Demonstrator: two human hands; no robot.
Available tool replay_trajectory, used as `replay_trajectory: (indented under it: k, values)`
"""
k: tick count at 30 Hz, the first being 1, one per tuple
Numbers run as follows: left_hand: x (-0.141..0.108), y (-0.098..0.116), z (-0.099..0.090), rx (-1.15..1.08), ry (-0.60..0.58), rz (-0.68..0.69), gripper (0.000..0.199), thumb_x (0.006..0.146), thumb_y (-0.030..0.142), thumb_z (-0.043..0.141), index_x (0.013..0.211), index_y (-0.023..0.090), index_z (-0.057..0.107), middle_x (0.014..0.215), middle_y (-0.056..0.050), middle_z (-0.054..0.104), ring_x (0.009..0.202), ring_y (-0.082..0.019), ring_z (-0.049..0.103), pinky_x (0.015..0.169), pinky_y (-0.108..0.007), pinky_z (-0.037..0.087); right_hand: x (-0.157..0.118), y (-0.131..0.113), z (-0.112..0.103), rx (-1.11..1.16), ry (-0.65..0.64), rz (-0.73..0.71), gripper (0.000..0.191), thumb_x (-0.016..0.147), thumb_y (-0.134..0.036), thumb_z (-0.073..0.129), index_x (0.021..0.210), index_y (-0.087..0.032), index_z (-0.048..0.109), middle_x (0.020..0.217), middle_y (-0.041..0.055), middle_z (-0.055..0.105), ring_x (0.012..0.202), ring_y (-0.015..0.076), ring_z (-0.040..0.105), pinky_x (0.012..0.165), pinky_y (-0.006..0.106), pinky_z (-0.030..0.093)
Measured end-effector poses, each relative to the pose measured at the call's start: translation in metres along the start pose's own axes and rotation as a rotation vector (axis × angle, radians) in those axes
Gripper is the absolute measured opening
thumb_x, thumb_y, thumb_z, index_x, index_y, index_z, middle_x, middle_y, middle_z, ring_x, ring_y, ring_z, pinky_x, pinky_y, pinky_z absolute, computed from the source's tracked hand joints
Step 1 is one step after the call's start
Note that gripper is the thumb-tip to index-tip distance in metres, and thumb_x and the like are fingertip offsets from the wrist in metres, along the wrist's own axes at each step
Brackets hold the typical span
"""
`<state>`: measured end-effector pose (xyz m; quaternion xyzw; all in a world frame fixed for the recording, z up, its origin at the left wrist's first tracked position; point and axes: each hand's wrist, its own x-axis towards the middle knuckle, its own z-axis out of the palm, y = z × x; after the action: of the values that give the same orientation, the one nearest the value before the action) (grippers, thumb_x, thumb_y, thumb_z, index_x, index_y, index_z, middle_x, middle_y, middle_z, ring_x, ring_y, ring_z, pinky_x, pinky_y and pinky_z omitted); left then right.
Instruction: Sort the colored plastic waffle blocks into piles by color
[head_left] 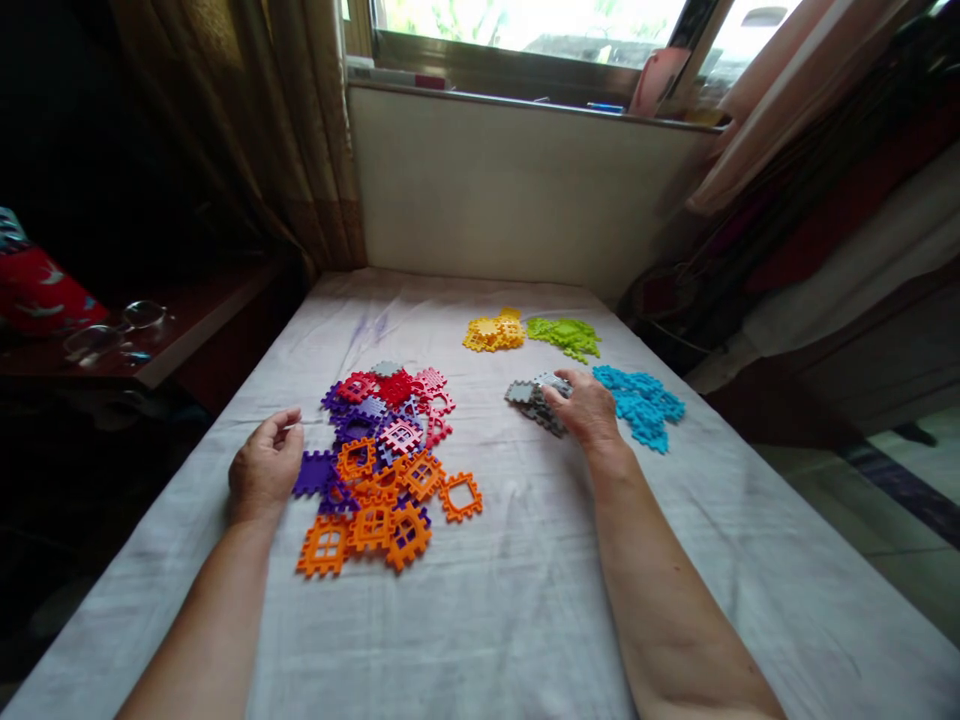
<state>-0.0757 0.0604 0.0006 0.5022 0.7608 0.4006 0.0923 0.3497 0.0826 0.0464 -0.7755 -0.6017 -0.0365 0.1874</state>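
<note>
My left hand rests on the sheet left of a mixed pile, its fingers loosely bent, a gap between thumb and fingertips, and nothing seen in it. Beside it lies a purple interlocking tile. Orange window tiles make up the near part of this pile; red tiles and pink tiles lie farther back. My right hand is over a small heap of grey tiles, thumb and fingers closed on a pale grey tile. The hand hides part of that heap.
Yellow tiles and green tiles form heaps toward the back. A blue heap lies right of my right hand. A pale sheet covers the surface. Glasses rest on a side table at left, near a red bag.
</note>
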Motion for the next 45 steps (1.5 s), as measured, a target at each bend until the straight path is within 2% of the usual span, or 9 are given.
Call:
replay_trajectory:
  k: [4,8,15,21,25,30,37,40,45]
  values:
    - [0.002,-0.005,0.002,-0.006,0.005,0.010,0.036,0.080,0.038,0.054,0.108,0.023,0.071,0.095,-0.003,0.075,0.087,-0.021,0.070,0.085,-0.033,0.054,-0.004,0.001,0.002,-0.016,0.005,0.027,0.037,0.086,-0.035,0.067,0.119,-0.019,0.070,0.122,0.0142,0.070,0.116,0.0303,0.062,0.096,0.042,0.046]
    - [0.002,-0.009,0.004,0.010,0.001,0.011,0.036,0.081,0.039,0.054,0.109,0.023,0.070,0.095,-0.003,0.075,0.088,-0.021,0.069,0.084,-0.033,0.054,-0.003,-0.020,0.001,0.022,0.024,-0.046,0.036,0.090,-0.031,0.060,0.122,-0.017,0.069,0.129,0.0147,0.066,0.119,0.0306,0.058,0.098,0.045,0.043]
    - [0.001,-0.007,0.002,0.003,0.011,0.026,0.035,0.081,0.038,0.054,0.107,0.023,0.071,0.096,-0.004,0.075,0.085,-0.021,0.069,0.082,-0.032,0.054,0.001,-0.111,0.027,0.167,-0.152,-0.385,0.031,0.091,-0.034,0.056,0.117,-0.023,0.070,0.125,0.0076,0.069,0.117,0.0240,0.059,0.102,0.037,0.043]
    - [-0.001,-0.005,0.002,-0.003,0.011,0.016,0.035,0.080,0.038,0.053,0.106,0.022,0.071,0.098,-0.005,0.076,0.086,-0.021,0.070,0.082,-0.032,0.054,0.011,-0.187,0.051,0.155,-0.303,-0.452,0.043,0.092,-0.044,0.054,0.130,-0.024,0.063,0.130,0.0076,0.066,0.119,0.0237,0.059,0.100,0.035,0.044]
    - [-0.001,-0.004,0.002,0.009,0.006,0.024,0.036,0.081,0.038,0.052,0.107,0.022,0.071,0.102,-0.005,0.076,0.088,-0.021,0.071,0.081,-0.031,0.054,0.023,-0.214,0.065,0.119,-0.358,-0.438,0.054,0.090,-0.055,0.053,0.133,-0.024,0.060,0.131,0.0102,0.065,0.120,0.0267,0.059,0.097,0.038,0.046]
    - [-0.002,-0.002,0.001,0.016,0.013,0.030,0.035,0.080,0.038,0.052,0.106,0.023,0.071,0.104,-0.006,0.076,0.087,-0.021,0.071,0.080,-0.032,0.054,0.031,-0.229,0.079,0.102,-0.425,-0.411,0.049,0.088,-0.050,0.054,0.128,-0.025,0.063,0.126,0.0103,0.069,0.116,0.0277,0.061,0.094,0.039,0.047]
    - [-0.002,-0.004,0.001,0.008,0.005,0.024,0.035,0.081,0.038,0.052,0.107,0.023,0.071,0.101,-0.004,0.076,0.085,-0.019,0.070,0.079,-0.030,0.053,0.029,-0.209,0.063,0.183,-0.314,-0.330,0.047,0.091,-0.048,0.051,0.133,-0.028,0.060,0.128,0.0068,0.067,0.118,0.0248,0.058,0.096,0.035,0.044]
    - [-0.001,-0.001,-0.001,0.014,-0.011,0.001,0.034,0.082,0.037,0.053,0.106,0.023,0.071,0.101,-0.004,0.076,0.085,-0.020,0.070,0.078,-0.030,0.053,0.022,-0.168,0.045,0.153,-0.190,-0.316,0.045,0.090,-0.045,0.053,0.130,-0.026,0.062,0.126,0.0091,0.066,0.116,0.0261,0.056,0.098,0.037,0.041]
    - [-0.002,0.010,-0.005,0.055,-0.034,-0.041,0.034,0.081,0.036,0.053,0.107,0.022,0.071,0.097,-0.005,0.076,0.089,-0.023,0.070,0.078,-0.032,0.053,-0.001,-0.075,0.024,0.055,0.012,-0.235,0.042,0.088,-0.041,0.055,0.125,-0.022,0.064,0.128,0.0124,0.062,0.118,0.0293,0.050,0.100,0.041,0.035]
